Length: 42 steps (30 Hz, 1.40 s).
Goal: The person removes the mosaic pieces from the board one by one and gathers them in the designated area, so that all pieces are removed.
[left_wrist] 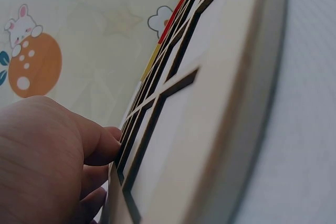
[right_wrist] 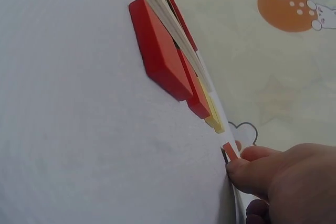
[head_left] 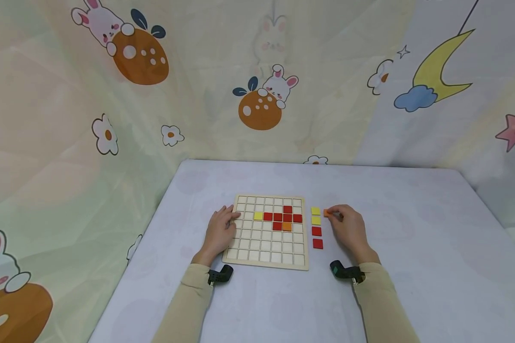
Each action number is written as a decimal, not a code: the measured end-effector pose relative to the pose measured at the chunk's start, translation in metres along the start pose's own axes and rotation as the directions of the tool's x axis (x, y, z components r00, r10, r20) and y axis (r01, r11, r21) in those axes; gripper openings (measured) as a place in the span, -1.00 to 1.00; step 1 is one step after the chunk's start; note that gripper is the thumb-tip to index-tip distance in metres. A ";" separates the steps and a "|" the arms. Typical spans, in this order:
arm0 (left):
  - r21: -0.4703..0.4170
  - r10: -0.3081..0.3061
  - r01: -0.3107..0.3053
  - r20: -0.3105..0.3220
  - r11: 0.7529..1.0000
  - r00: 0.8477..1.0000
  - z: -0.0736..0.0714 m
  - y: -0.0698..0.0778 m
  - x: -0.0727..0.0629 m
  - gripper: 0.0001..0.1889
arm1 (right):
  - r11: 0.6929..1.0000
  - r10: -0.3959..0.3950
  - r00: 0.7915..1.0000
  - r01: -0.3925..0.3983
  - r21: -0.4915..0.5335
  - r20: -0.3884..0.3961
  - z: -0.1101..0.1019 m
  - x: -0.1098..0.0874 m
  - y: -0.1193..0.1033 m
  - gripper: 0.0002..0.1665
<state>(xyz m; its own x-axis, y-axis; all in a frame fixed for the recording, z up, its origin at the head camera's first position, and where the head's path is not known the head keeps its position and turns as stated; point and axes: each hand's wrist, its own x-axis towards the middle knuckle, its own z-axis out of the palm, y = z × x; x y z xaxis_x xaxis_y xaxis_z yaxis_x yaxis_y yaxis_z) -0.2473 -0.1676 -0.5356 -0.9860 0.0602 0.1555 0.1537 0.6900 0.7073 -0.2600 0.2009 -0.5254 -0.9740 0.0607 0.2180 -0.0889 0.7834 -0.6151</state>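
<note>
At centre-right, an orange square tile (head_left: 326, 213) is pinched by the right hand (head_left: 350, 229), left hand (head_left: 218, 232) unclenched, apparently for placing; careful alignment seems needed.

A creased backdrop (head_left: 206, 62) with cartoon rabbits surrounds the pale table (head_left: 420, 228).

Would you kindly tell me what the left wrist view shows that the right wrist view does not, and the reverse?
Only the left wrist view shows the left hand at the edge of the wooden board and a yellow tile set on it.

Only the right wrist view shows the right hand pinching an orange tile, and the loose red tiles beside the board.

Both show part of the board, the tabletop and a rabbit-and-fruit print on the backdrop.
</note>
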 end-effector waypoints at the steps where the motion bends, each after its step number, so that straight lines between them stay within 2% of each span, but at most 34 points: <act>1: -0.001 0.000 0.000 0.000 1.000 1.000 0.000 0.000 0.000 -0.63 | 1.000 -0.003 1.000 0.003 -0.001 -0.002 0.000 0.000 0.000 -0.76; 19: 0.011 0.010 -0.010 0.001 1.000 1.000 0.000 0.000 0.001 -0.62 | 1.000 0.007 0.999 -0.006 0.013 -0.044 0.005 0.002 0.004 -0.75; 29: -0.002 0.002 -0.002 0.000 1.000 1.000 0.000 0.001 0.000 -0.62 | 0.999 0.030 0.999 -0.029 0.022 -0.038 0.005 0.001 0.005 -0.72; 42: 0.006 -0.006 0.006 0.008 1.000 1.000 -0.001 0.001 0.000 -0.62 | 0.997 0.048 0.997 -0.045 0.055 -0.054 0.000 -0.001 0.000 -0.67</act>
<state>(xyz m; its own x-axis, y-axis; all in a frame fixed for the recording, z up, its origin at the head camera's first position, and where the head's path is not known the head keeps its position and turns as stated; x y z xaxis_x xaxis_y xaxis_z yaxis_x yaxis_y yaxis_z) -0.2467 -0.1675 -0.5342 -0.9874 0.0618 0.1458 0.1474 0.6950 0.7038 -0.2592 0.2004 -0.5257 -0.9647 0.1312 0.2285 -0.0564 0.7444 -0.6654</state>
